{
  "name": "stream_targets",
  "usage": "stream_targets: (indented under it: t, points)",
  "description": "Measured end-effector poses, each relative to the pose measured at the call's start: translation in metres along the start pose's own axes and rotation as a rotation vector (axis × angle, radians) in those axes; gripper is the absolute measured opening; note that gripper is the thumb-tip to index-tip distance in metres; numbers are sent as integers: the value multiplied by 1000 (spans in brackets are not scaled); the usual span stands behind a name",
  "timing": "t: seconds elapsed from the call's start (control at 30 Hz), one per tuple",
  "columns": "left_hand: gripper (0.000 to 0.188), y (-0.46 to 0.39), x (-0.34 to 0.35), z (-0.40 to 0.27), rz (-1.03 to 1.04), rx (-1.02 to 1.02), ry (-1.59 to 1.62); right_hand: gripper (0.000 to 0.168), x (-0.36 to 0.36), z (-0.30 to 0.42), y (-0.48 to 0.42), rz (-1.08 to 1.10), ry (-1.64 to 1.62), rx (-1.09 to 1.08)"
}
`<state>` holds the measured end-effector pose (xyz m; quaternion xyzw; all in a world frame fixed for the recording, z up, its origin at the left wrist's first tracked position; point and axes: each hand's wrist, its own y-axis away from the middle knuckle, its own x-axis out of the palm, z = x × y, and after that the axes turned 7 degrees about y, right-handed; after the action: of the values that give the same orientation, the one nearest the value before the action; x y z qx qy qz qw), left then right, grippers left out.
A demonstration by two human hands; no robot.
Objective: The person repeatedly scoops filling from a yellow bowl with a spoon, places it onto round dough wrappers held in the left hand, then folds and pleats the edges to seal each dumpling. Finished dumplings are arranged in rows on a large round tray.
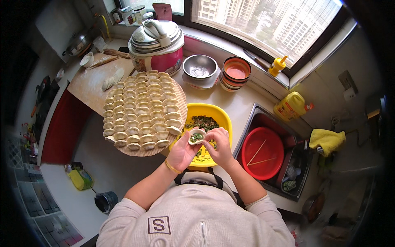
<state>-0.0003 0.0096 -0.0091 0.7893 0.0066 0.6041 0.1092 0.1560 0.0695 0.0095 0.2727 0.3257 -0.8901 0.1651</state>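
Note:
An unsealed dumpling wrapper [197, 136] with chopped green filling on it rests in my left hand [180, 152]. The fingers of my right hand [218, 145] pinch the wrapper's right edge. Both hands are above a yellow plastic basin [226, 119], where a dark green chopped filling [205, 123] lies at the far side and scraps cling to the near wall. Left of the basin, rows of folded dumplings [142, 110] cover a round ribbed tray [182, 95]. Behind it, a stack of flat wrappers [113, 79] lies on a floured wooden board [89, 81].
Behind the basin stand a pink electric pressure cooker [157, 49], a steel bowl [200, 66] and stacked orange bowls [235, 74]. The sink [253, 114] to the right holds a red basin [262, 154] with two chopsticks in it. A knife [256, 59] lies on the window sill.

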Motion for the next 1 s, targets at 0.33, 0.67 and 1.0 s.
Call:
stream_targets:
  t: [0.33, 0.67, 1.0]
  points:
    - [38, 14, 21, 6, -19, 211, -605, 16, -2, 4, -4, -41, 57, 5]
    - [34, 14, 5, 10, 2, 270, -710, 20, -7, 3, -8, 2, 71, -60]
    - [40, 14, -2, 11, 49, 212, -808, 16, -9, 5, -5, 47, 51, -112]
